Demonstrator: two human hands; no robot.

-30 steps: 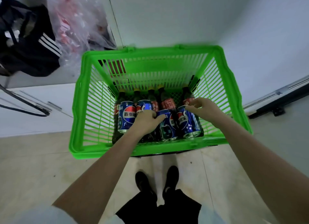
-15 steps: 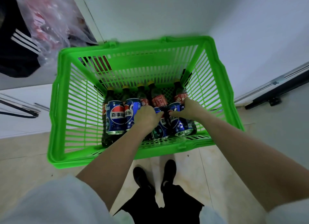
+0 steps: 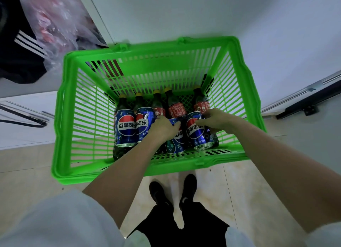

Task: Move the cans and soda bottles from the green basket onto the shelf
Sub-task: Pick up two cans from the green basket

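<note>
A green basket (image 3: pixel 61 117) stands on the floor in front of me. Inside it, several blue Pepsi cans lie in a row on top of dark soda bottles (image 3: pixel 176 109) with red labels and yellow caps. My left hand (image 3: pixel 164 128) is closed over the top of the third can (image 3: pixel 178 138), between the second can (image 3: pixel 144 125) and the rightmost one. My right hand (image 3: pixel 217 120) wraps its fingers round the upper end of the rightmost can (image 3: pixel 198 136). The leftmost can (image 3: pixel 125 128) lies untouched. No shelf is in view.
A black jacket with white stripes (image 3: pixel 18 53) and a clear plastic bag (image 3: pixel 55 25) sit at the upper left, beside the basket. A white wall runs behind it. A dark door rail (image 3: pixel 304 102) crosses the right. My black shoes (image 3: pixel 173 193) stand on the tiled floor.
Both hands have settled further onto their cans and closed round them. The view has shifted slightly; the basket and the other cans have stayed put.
</note>
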